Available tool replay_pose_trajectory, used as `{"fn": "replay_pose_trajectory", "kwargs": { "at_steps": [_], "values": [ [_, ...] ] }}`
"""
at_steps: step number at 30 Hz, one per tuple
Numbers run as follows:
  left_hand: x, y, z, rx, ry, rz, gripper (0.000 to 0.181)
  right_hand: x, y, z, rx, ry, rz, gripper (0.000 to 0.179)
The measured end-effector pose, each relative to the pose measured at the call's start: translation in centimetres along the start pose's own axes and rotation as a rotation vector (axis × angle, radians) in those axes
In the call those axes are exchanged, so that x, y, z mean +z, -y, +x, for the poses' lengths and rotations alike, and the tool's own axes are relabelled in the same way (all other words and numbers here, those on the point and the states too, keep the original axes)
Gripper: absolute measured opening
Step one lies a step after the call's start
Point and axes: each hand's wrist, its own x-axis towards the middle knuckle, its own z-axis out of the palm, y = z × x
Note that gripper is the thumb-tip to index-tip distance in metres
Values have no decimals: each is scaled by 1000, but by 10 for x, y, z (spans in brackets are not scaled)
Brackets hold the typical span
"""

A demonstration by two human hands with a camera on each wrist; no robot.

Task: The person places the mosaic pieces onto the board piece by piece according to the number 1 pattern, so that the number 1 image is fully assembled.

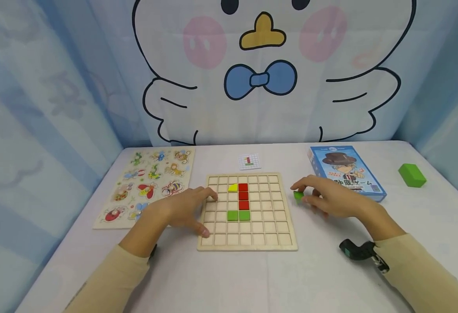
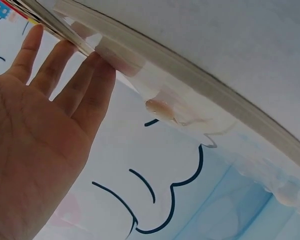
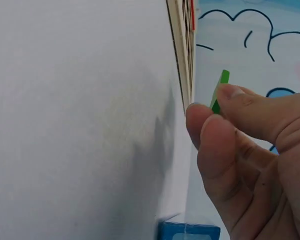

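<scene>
A wooden grid board (image 1: 268, 228) lies in the middle of the table. In its cells sit a yellow piece (image 1: 233, 188) with a slanted side, a column of three red square tiles (image 1: 243, 187) and two green square tiles (image 1: 232, 215). My left hand (image 1: 183, 209) rests at the board's left edge, fingers spread and fairly straight; the left wrist view shows its fingertips against that edge. Just right of the board, my right hand (image 1: 334, 200) pinches a small green tile (image 1: 298, 195) between thumb and fingers. The right wrist view shows this green tile (image 3: 221, 85) edge-on.
Behind the board lies a small pattern card (image 1: 249, 161). An animal puzzle board (image 1: 135, 211) is at the left, partly behind the left arm. A blue game box (image 1: 346, 165) sits beyond the right hand, with a green block (image 1: 412, 175) farther right.
</scene>
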Motion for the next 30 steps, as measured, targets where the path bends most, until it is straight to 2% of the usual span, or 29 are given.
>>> {"fn": "replay_pose_trajectory", "kwargs": {
  "at_steps": [9, 24, 30],
  "values": [
    [2, 3, -1, -4, -7, -5, 90, -1, 6, 4, -24, 20, 173, 33],
    [-3, 1, -2, 11, -11, 6, 88, 2, 21, 16, -154, 31, 217, 32],
    [-2, 0, -2, 17, 3, -16, 88, 7, 25, 20, -152, 46, 253, 32]
  ]
}}
